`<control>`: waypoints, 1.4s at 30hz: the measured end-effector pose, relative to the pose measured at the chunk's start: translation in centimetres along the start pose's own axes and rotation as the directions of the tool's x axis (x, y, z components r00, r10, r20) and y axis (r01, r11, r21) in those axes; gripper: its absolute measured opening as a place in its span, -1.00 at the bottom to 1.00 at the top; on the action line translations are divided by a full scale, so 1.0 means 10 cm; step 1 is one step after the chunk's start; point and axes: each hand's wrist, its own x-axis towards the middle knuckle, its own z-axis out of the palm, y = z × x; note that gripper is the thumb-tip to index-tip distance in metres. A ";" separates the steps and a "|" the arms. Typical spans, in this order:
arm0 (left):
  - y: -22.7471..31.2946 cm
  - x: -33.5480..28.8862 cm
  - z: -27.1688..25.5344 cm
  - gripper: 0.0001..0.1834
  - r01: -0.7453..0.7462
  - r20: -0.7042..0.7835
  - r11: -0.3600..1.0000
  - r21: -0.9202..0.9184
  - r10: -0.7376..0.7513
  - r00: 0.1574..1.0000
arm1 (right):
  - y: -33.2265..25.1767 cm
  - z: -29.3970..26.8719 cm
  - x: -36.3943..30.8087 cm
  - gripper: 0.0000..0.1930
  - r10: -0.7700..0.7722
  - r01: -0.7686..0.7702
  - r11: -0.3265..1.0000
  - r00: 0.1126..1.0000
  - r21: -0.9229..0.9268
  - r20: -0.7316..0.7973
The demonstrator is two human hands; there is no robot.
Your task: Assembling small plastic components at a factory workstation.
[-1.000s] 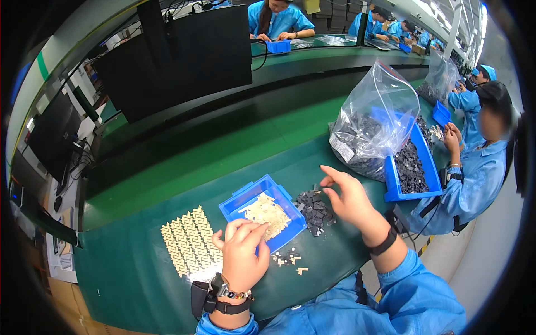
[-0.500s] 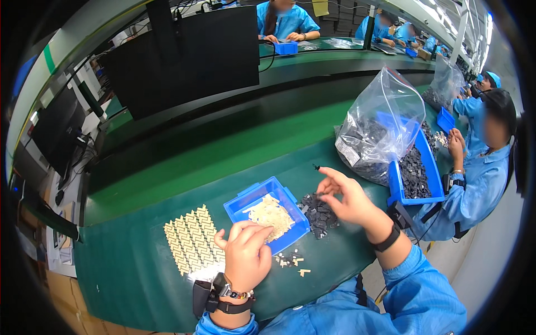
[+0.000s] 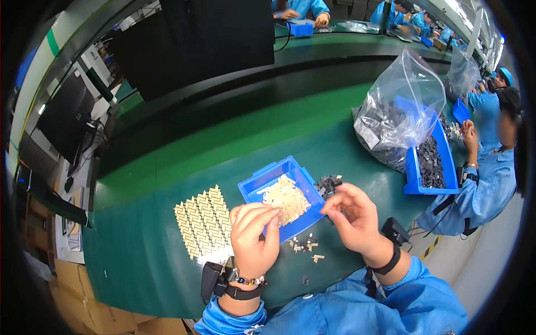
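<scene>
The small cream pieces lie in a loose heap in a blue bin, pale, thin and jumbled, with bare blue showing around them. The left hand is at the bin's near-left side, thumb and fingers drawn nearly together at the tips; whether they grip a piece I can't tell from here. The right hand is just beside the bin's right corner, fingers curled and the thumb close to the index finger; I can't make out anything between them either.

Half a second ago that right hand was farther out, its index finger reaching beyond the heap of dark pieces, with a tiny black bit by the fingertip. Now it has come in toward the bin and covers part of that heap. The left hand keeps much the same place and shape.

Left of the bin lies a patterned sheet, cream zigzag rows with dark gaps. Cream and dark scraps are strewn on the green table in front of the bin. Farther right, a clear bag of dark parts leans against a larger blue bin, and beyond it sits a co-worker in blue.
</scene>
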 end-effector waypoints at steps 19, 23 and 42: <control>0.05 0.00 -0.04 -0.89 -0.010 0.054 0.996 -0.093 0.015 0.998 | -0.28 0.20 -0.35 -0.18 0.227 -0.299 0.932 0.923 0.208 0.310; 0.09 0.03 -0.05 -0.77 -0.142 0.169 0.953 -0.268 0.191 0.967 | -0.29 0.34 -0.11 -0.20 0.439 -0.441 0.648 0.883 0.621 0.169; 0.07 0.03 -0.05 -0.82 -0.201 0.057 0.969 -0.142 0.211 0.976 | -0.40 0.33 0.02 -0.88 0.244 -0.241 0.954 0.970 0.175 0.007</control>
